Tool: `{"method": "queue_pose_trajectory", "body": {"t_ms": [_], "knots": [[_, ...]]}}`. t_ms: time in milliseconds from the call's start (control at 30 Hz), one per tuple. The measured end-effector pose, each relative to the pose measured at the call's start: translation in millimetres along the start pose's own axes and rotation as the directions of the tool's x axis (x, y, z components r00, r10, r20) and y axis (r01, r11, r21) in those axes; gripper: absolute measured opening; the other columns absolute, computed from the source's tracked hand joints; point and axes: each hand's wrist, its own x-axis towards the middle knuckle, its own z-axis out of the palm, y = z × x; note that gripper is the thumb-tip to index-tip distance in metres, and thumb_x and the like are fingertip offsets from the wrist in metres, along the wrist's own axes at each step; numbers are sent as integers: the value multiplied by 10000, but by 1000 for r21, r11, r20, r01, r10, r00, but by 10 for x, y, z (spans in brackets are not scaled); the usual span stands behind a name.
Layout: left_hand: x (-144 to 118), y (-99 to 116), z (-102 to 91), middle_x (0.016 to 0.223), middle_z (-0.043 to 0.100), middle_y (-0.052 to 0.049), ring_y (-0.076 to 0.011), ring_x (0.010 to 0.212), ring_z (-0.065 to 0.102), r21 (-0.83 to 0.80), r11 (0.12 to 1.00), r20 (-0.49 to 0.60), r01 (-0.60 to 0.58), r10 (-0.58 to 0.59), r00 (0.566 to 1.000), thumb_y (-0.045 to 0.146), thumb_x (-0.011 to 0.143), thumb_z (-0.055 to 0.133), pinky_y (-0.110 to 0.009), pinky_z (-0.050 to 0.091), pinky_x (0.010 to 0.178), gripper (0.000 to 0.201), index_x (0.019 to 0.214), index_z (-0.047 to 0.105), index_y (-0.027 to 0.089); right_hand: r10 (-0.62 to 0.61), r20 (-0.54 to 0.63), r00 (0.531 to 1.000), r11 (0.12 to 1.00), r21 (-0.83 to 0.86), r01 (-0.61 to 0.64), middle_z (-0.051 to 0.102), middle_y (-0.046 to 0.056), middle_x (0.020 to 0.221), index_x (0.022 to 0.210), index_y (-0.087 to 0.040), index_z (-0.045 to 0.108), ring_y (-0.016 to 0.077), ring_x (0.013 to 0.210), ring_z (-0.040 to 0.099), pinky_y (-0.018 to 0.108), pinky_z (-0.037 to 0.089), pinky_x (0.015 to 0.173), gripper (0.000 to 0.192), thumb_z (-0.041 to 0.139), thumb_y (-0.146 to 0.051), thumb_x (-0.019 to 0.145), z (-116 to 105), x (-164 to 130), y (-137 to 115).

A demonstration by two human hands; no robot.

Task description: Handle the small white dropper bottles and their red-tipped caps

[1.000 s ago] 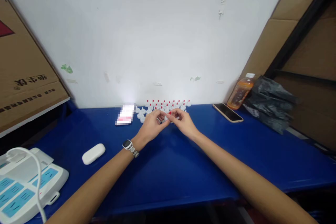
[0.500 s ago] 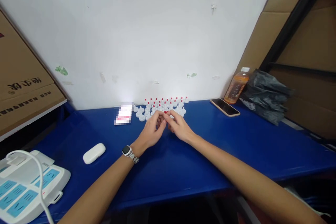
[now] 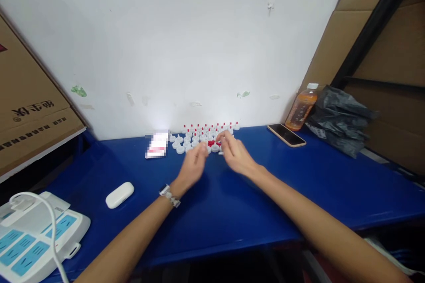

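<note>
1. Two bare hands meet the work at the middle of the blue bench [image 3: 215, 216]; they stand apart, with a narrow gap between them.
2. Left hand [image 3: 193, 163]: fingers curled close together, blurred, beside the front white nozzle caps [image 3: 180, 149]; I cannot tell whether its grip holds anything; a watch [image 3: 169, 194] circles the wrist.
3. Right hand [image 3: 236, 157]: fingers bent, the fingertips at the small red tips [image 3: 211, 143] bunched among the white caps; whether its grip is pinching one, I cannot tell.
4. Several rows of white nozzle caps stand near the wall [image 3: 212, 44]; those at the back are red-tipped caps [image 3: 206, 127], upright, while the ones at the front left have plain white nozzles.
5. Farther out, to the right: a smartphone [image 3: 287, 135], a bottle of orange drink [image 3: 301, 108] and a black plastic bag [image 3: 341, 117]; to the left: a pixelated item [image 3: 157, 144], a white oblong case [image 3: 120, 195] and a power strip [image 3: 43, 243].
</note>
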Motion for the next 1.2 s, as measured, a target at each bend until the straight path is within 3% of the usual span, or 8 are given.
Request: {"method": "queue_pose_trajectory", "body": {"t_ms": [67, 200, 400, 567, 700, 900, 1067, 1200], "knots": [[67, -45, -101, 659, 441, 1, -132, 598, 421, -46, 997, -121, 57, -63, 991, 512, 1020, 216, -276, 383, 571, 437, 751, 387, 213, 53, -122, 991, 998, 39, -49, 426, -48, 597, 962, -248, 514, 122, 503, 431, 231, 349, 491, 264, 401, -487, 961, -167, 39, 41], [344, -138, -174, 741, 532, -13, -161, 705, 495, 230, 973, 8, -24, 23, 1000, 457, 1014, 296, -303, 398, 685, 362, 831, 486, 208, 226, -221, 949, 943, 293, -157, 409, -77, 537, 881, -255, 441, 107, 413, 389, 218, 291, 422, 281, 470, -534, 905, -327, 130, 179], [848, -264, 108, 844, 578, -71, -216, 843, 543, 422, 888, 204, -184, 105, 973, 363, 952, 456, -357, 423, 826, 266, 880, 624, 169, 205, -191, 960, 957, 246, -156, 442, -77, 473, 854, -241, 478, 110, 406, 417, 213, 310, 428, 312, 507, -550, 884, -274, 144, 309], [757, -230, 45, 884, 590, -75, -216, 859, 556, 468, 873, 105, -140, 102, 989, 343, 982, 393, -352, 438, 808, 298, 989, 639, 175, 189, -34, 981, 962, 208, -178, 520, -27, 589, 778, -199, 585, 107, 470, 443, 222, 354, 435, 294, 504, -460, 888, -258, 105, 284], [377, -111, -102, 887, 615, -58, -194, 831, 561, 381, 917, 66, -115, 97, 993, 368, 957, 456, -324, 446, 765, 262, 891, 635, 188, 146, 62, 987, 961, 226, -157, 534, -6, 672, 786, -190, 614, 126, 559, 492, 249, 431, 503, 350, 486, -495, 901, -139, 95, 232], [14, -57, -46, 917, 645, -22, -132, 738, 567, -22, 994, 168, 104, -99, 981, 436, 849, 646, -259, 470, 672, 379, 1143, 597, 202, -79, -40, 996, 997, 8, 79, 611, 62, 891, 851, -215, 733, 199, 936, 554, 343, 459, 854, 300, 544, -442, 908, 221, 119, 80], [69, -149, -110, 816, 614, -29, -134, 715, 570, -257, 949, 107, 184, -161, 981, 443, 851, 634, -250, 469, 613, 345, 1029, 597, 150, -61, 25, 998, 994, 94, 58, 657, 44, 793, 872, -198, 746, 181, 784, 587, 332, 477, 760, 284, 595, -438, 874, 402, 294, 46], [-13, -263, -286, 798, 626, -19, -130, 679, 569, -200, 945, -15, 257, -265, 964, 478, 819, 669, -247, 454, 597, 437, 1096, 564, 158, -29, 125, 992, 993, 114, 15, 701, 45, 764, 837, -159, 729, 147, 640, 583, 276, 454, 598, 261, 653, -407, 816, 465, 682, 43]]}}
